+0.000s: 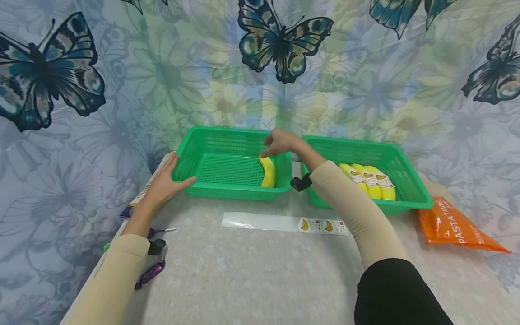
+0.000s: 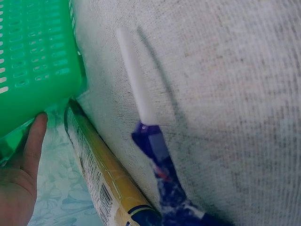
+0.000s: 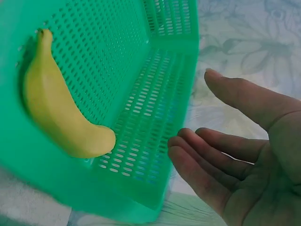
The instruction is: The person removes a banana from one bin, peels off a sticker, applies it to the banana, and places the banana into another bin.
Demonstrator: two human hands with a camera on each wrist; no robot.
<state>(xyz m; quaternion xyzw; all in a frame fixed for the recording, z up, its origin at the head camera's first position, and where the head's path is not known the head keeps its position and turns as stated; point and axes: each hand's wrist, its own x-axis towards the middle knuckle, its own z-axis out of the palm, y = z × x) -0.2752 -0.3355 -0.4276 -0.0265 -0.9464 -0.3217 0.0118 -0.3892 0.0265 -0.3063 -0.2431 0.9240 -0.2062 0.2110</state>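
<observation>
My left hand (image 1: pixel 161 183) rests at the left end of the left green basket (image 1: pixel 227 193), its thumb extended toward the near rim. In the left wrist view, a straight finger (image 2: pixel 35 141) lies against the basket's outside. My right hand (image 1: pixel 282 142) hovers above the right end of the same basket. The right wrist view shows its fingers (image 3: pixel 207 169) relaxed and apart, with nothing between them. Below it a single yellow banana (image 1: pixel 268 172) without a label lies inside the basket, apart from the hand.
To the right, a second green basket (image 1: pixel 410 189) holds three labelled bananas (image 1: pixel 371 181). In front lies a clear strip (image 1: pixel 260 221) with two banana stickers (image 1: pixel 322 225). An orange bag (image 1: pixel 455 225) is at far right. A purple-wrapped item (image 1: pixel 152 272) lies near my left forearm.
</observation>
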